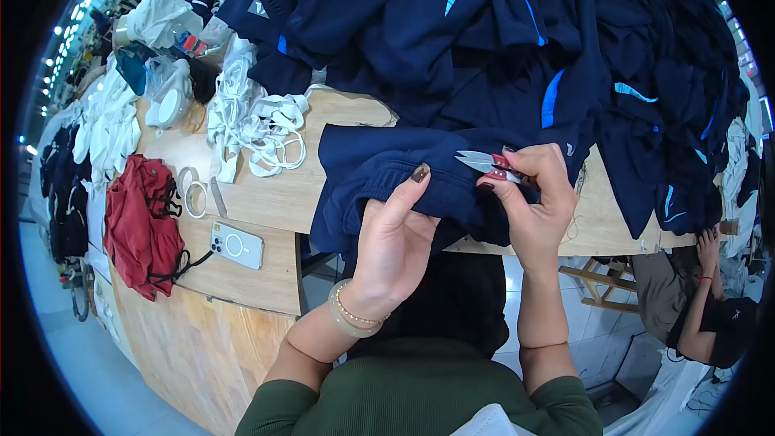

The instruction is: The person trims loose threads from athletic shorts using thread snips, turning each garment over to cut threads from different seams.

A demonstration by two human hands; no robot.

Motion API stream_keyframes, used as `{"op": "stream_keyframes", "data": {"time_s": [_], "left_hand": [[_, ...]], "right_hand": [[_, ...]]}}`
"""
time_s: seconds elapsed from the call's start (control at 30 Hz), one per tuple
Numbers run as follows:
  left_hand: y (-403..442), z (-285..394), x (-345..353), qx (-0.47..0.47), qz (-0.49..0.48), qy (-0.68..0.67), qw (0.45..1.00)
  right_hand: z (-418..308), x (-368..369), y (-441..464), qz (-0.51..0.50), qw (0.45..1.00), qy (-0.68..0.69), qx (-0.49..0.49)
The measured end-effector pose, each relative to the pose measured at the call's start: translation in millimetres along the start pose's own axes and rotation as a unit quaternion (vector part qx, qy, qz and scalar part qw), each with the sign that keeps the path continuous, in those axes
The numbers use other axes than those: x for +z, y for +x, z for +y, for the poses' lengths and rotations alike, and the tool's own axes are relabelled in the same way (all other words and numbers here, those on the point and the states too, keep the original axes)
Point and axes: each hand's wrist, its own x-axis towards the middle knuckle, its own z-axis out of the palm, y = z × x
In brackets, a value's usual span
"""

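Observation:
A navy garment [428,163] with a gathered, elastic-looking edge lies across the front of the table. My left hand [394,244] is at its near edge, the thumb on top and the fingertips hidden in the fabric. Just above the cloth, my right hand [542,206] grips small thread snips [490,165] with red handles. Their pointed metal blades face left and stand slightly apart. Whether the blade tips touch the cloth or a thread, I cannot tell.
Behind is a large heap of navy garments [363,24] with light-blue strips. Leftward lie white straps [254,121], a red cloth bag [144,226], a tape roll [195,199] and a phone [236,245]. At far right, another person's hand [708,249] rests by the table edge.

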Motion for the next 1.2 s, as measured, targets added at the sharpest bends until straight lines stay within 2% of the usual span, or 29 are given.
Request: {"op": "stream_keyframes", "data": {"time_s": [0.07, 0.2, 0.27, 0.4, 0.77, 0.83, 0.87, 0.9, 0.97, 1.0, 1.03, 1.07, 1.1, 1.17, 1.2], "left_hand": [[-0.2, 1.5, 2.4, -0.008, 0.008, 0.005, 1.0], [-0.6, 3.3, -0.1, -0.008, 0.008, 0.0, 1.0], [-0.4, 2.1, -0.7, -0.018, 0.005, -0.013, 1.0], [1.0, 1.3, 1.1, -0.014, 0.005, -0.014, 1.0], [2.0, 0.0, 2.6, -0.011, 0.004, -0.009, 1.0], [5.1, -1.9, 5.8, 0.006, -0.005, 0.017, 1.0], [7.7, -2.9, 7.5, 0.024, -0.013, 0.041, 0.999], [12.8, -5.6, 8.8, 0.031, -0.011, 0.04, 0.999], [28.3, -18.0, 8.8, 0.125, -0.098, 0.225, 0.961], [35.7, -28.7, 6.3, 0.18, -0.097, 0.329, 0.922], [41.0, -36.3, 5.5, 0.23, -0.093, 0.428, 0.869], [43.8, -39.7, 3.4, 0.237, -0.088, 0.545, 0.8], [42.3, -39.7, 10.7, 0.157, -0.066, 0.576, 0.799], [46.8, -46.5, 8.2, 0.172, -0.037, 0.696, 0.696], [45.0, -46.0, 10.4, 0.171, -0.037, 0.696, 0.696]], "right_hand": [[3.1, 0.9, -0.1, -0.005, 0.999, -0.018, -0.044], [0.8, 4.0, -0.2, 0.016, 1.0, 0.015, -0.015], [3.3, 3.0, 0.8, 0.011, 0.999, -0.009, -0.052], [-1.9, -0.4, 1.3, 0.018, 0.999, -0.008, -0.033], [-0.5, 0.1, 1.1, 0.007, 0.998, -0.028, -0.063], [0.5, 1.8, -7.2, 0.076, 0.981, 0.166, 0.059], [-0.8, -1.5, -3.5, 0.105, 0.983, 0.152, 0.024], [3.4, -3.6, -5.6, 0.146, 0.933, 0.317, 0.09], [8.0, -19.9, -14.8, 0.026, 0.891, 0.431, 0.138], [21.1, -27.3, -27.9, -0.04, 0.866, 0.464, 0.18], [14.6, -25.2, -30.4, -0.043, 0.866, 0.465, 0.178], [5.6, -21.5, -31.3, -0.057, 0.868, 0.428, 0.244], [0.8, -19.8, -31.4, -0.069, 0.866, 0.388, 0.31], [5.1, -20.2, -32.9, -0.096, 0.817, 0.446, 0.351], [6.4, -18.9, -31.9, -0.103, 0.811, 0.45, 0.358]]}}
